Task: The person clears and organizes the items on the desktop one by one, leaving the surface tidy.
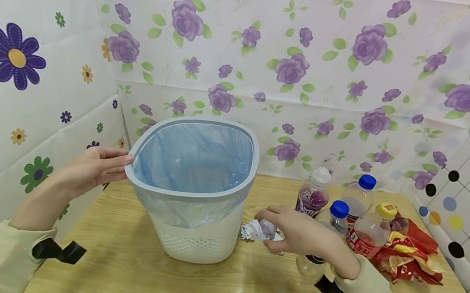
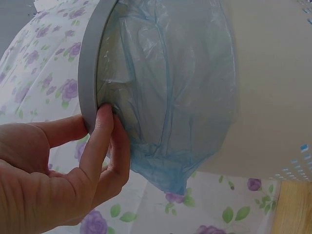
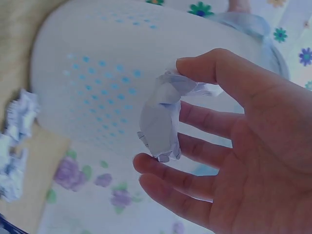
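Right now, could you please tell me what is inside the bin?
Inside the bin, a blue liner can be seen; the near rim hides the deepest part, so anything there cannot be seen.

My right hand (image 1: 301, 230) is hiding part of a blue-capped bottle (image 1: 337, 219) toward the right edge of the tabletop (image 1: 198, 290), whose near edge the head view is cutting off. In the right wrist view, crumpled papers (image 3: 22, 117) are looking blurred.
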`<control>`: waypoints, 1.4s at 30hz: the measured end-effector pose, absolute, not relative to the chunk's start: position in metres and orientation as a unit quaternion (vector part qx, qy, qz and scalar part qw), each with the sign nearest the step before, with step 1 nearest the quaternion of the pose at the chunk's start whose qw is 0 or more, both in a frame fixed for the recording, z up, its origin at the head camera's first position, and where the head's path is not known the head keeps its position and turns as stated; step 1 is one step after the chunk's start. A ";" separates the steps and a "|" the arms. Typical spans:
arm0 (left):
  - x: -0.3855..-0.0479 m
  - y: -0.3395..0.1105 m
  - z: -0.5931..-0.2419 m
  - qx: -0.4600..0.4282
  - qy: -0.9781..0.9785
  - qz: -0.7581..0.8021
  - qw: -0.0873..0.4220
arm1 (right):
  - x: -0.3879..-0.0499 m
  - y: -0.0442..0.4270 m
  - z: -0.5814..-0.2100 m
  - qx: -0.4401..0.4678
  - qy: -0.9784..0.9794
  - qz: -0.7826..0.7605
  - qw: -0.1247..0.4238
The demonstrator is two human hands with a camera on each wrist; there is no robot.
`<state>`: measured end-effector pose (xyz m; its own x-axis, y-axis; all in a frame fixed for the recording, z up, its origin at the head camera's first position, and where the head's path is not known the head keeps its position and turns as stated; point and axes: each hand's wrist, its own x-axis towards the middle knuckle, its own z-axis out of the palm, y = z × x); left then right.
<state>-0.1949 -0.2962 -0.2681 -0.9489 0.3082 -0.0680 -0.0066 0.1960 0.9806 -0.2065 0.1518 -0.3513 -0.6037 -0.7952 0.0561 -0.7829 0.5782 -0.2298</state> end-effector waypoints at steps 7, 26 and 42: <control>-0.195 -0.296 -0.268 0.104 0.764 0.624 0.127 | -0.202 0.154 -0.328 -0.451 0.884 -0.120 0.002; -0.195 -0.297 -0.268 0.107 0.765 0.623 0.125 | -0.199 0.157 -0.294 -0.450 0.878 -0.159 0.040; -0.194 -0.297 -0.268 0.110 0.771 0.615 0.124 | -0.198 0.157 -0.257 -0.467 0.868 -0.169 0.013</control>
<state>-0.1941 -0.2967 -0.2678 -0.9447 0.3230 -0.0563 0.0166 0.2187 0.9757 -0.1981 0.1569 -0.2570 -0.5637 -0.8148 0.1351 -0.8061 0.5071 -0.3049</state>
